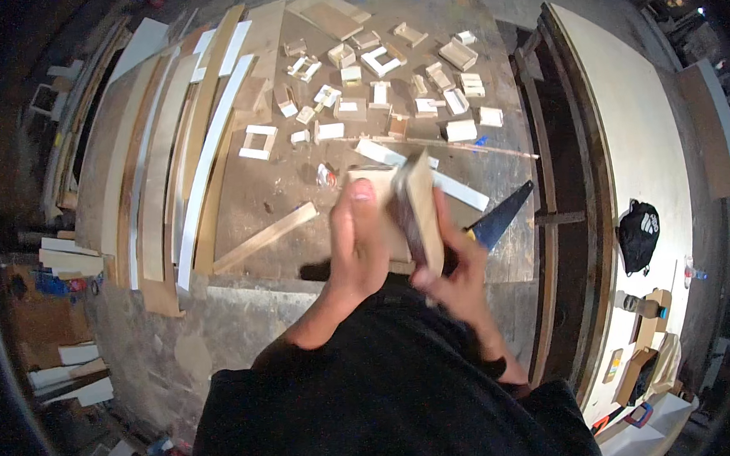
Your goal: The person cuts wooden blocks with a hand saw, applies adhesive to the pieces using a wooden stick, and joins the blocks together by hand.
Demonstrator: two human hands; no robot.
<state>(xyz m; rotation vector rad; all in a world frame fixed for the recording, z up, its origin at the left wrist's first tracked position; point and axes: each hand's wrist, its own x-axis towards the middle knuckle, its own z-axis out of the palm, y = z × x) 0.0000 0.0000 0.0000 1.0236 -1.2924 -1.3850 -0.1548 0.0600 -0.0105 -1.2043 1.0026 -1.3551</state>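
While the left grip [361, 247] is clasping a wood piece [390, 216] mid-frame, the right grip [459, 271] is pinching a blurred block [422, 212] beside it.

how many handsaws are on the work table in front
1: a handsaw on the work table, just beyond the right grip, which seems to hide part of its handle; others may be hidden.

pale tan rectangular wooden block [426, 212], one side is dark | tapered dark-blue saw blade [504, 216] | black cloth bag [638, 243], white print
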